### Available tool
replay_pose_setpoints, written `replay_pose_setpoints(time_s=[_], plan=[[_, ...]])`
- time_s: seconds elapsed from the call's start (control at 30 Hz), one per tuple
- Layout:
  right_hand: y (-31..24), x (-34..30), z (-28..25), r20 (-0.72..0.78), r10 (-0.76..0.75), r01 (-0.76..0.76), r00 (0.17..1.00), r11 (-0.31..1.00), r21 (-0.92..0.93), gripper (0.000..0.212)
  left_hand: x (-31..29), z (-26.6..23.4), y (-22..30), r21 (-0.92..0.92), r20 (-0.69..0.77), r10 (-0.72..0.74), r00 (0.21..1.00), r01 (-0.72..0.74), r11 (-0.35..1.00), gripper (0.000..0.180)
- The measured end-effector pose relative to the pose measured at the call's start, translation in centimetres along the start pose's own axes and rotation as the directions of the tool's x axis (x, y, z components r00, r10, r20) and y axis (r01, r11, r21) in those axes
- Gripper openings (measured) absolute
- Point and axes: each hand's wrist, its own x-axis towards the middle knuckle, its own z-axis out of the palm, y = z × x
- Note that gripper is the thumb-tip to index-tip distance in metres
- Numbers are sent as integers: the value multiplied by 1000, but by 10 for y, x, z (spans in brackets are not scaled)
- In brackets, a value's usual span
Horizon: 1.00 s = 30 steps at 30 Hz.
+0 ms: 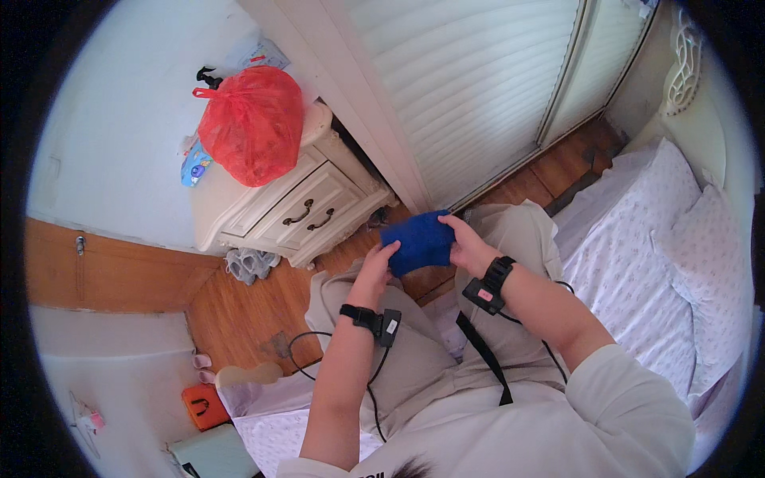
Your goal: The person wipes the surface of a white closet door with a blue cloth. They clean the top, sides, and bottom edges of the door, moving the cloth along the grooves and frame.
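A dark blue cloth (421, 243), seemingly folded, is hanging in the air between the person's two hands, in front of the knees. The left hand (378, 267) is gripping its left edge, the thumb pressing on the near face and the other fingers partly hiding at the side. The right hand (468, 243) is pinching the right edge, its fingers closing on the fabric, though I cannot tell how they are lying behind it.

Each wrist is wearing a black strap with a small box, and black cables (376, 406) are trailing from them. Below, beige trousers (410, 342) are covering the sitter's legs, and a black strap (486, 358) is dangling between them.

To the right, a floral sheet (606, 263) is spreading over the bed, with a matching pillow (705, 279) lying near the carved headboard (685, 72). Beyond the hands, a cream drawer cabinet (347, 191) is standing beside a sliding door (478, 88), and a knotted red plastic bag (255, 127) is sitting on top. Grey shoes (249, 264) are resting on the wooden floor (231, 311) beside the cabinet; farther left, an orange case (205, 406) is standing near pink slippers (202, 368).
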Motion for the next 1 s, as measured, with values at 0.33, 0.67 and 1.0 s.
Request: replay_pose_setpoints(time_s=[0.33,0.67,1.0], plan=[[15,38,7,-307,-2,37,952,993,108,26,51,35,-12,-219,-106,-181,978,154,963,26],[10,71,-3,-357,-130,135,925,991,-11,24,74,47,-18,-286,-79,-182,980,153,946,27],[25,117,-19,-442,-230,235,867,971,-46,26,65,41,-22,-47,-383,123,916,-153,987,34]])
